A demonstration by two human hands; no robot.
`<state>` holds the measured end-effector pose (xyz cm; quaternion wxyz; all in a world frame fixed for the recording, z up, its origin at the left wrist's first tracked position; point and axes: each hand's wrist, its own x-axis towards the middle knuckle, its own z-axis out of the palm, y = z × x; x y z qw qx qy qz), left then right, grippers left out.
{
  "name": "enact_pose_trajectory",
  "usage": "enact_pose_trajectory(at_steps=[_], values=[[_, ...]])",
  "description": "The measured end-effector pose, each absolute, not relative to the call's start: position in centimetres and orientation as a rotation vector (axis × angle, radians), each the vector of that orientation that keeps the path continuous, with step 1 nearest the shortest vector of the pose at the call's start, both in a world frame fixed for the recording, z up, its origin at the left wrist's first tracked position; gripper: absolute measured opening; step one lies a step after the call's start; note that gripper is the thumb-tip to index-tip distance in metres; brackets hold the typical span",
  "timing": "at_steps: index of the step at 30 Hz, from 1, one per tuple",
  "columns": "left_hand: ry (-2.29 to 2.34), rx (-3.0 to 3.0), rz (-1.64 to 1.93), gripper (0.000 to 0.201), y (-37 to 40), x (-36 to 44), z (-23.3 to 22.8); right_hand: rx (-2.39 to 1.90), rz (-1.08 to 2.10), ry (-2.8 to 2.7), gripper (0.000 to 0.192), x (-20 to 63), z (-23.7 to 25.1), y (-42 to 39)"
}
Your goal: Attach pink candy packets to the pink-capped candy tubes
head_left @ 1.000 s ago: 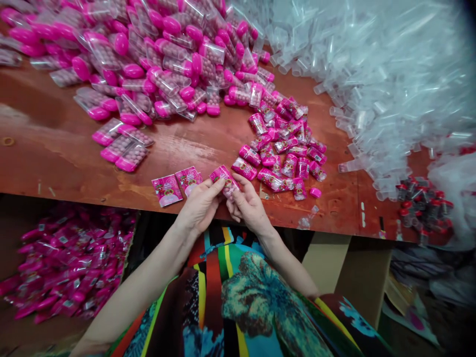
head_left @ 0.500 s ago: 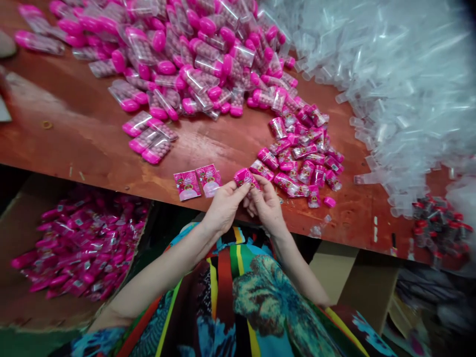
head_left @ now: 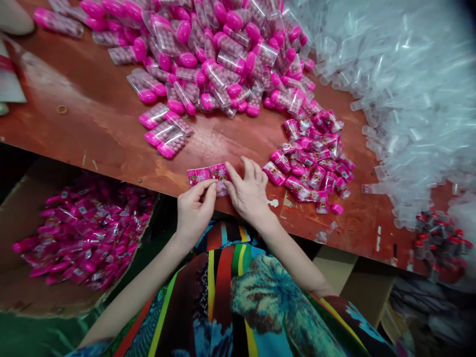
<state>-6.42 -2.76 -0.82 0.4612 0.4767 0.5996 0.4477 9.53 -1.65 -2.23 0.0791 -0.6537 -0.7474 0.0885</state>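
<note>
My left hand (head_left: 193, 209) pinches, on what I cannot tell, my right hand (head_left: 251, 195) spreads beside pink wrappers (head_left: 198, 176) near the bench (head_left: 111, 124) front edge, where a careless sweep could drop one.

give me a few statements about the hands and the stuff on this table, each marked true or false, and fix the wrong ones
1. The left hand and right hand are both at the flat pink labels. True.
2. The clear tubes are heaped on the picture's left. False: the clear tubes are on the right.
3. Pink-capped containers form a big heap beyond the hands. True.
4. The cardboard box holds green packs. False: the cardboard box holds pink packs.
</note>
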Motion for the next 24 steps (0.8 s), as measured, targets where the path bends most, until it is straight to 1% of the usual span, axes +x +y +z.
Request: enact_pose_trajectory(at_steps=[3, 7, 9, 12, 14, 15, 17, 19, 21, 22, 24], values=[[1.421, 1.031, 1.091, 0.012, -3.1, -6.3, -0.3, -1.887, 0.368, -2.194, 0.042, 8.3, -4.2, -0.8], [1.386, 0.86, 1.093, 0.011, -2.7, -6.4, -0.6, -1.833, 0.296, -2.138, 0.036, 8.8, -5.2, -0.3], [1.371, 0.834, 1.096, 0.016, -2.2, -6.4, -0.9, -1.794, 0.271, -2.133, 0.033, 9.0, -5.2, -0.3], [1.342, 0.792, 1.07, 0.029, -1.5, -6.1, -1.2, -1.753, 0.255, -2.059, 0.031, 9.2, -4.6, -0.4], [1.301, 0.764, 1.02, 0.029, -1.1, -5.8, -1.1, -1.688, 0.293, -1.993, 0.03, 9.2, -3.9, -0.6], [1.27, 0.742, 0.998, 0.026, -0.8, -5.6, -0.9, -1.642, 0.344, -1.953, 0.03, 9.3, -3.6, -0.7], [1.198, 0.674, 0.98, 0.033, -0.4, -5.3, -0.7, -1.543, 0.533, -1.816, 0.032, 9.3, -3.0, -0.9], [1.141, 0.593, 0.995, 0.04, 0.0, -5.0, -0.4, -1.467, 0.813, -1.568, 0.043, 9.2, -2.5, -0.8], [1.102, 0.537, 1.0, 0.039, 0.3, -4.9, -0.2, -1.39, 1.07, -1.318, 0.049, 9.0, -2.2, -0.5], [1.085, 0.519, 0.994, 0.038, 0.4, -4.8, -0.1, -1.353, 1.147, -1.235, 0.047, 8.9, -2.0, -0.3], [1.046, 0.487, 0.974, 0.036, 0.7, -4.8, 0.2, -1.303, 1.188, -1.19, 0.036, 8.6, -1.8, 0.1]])
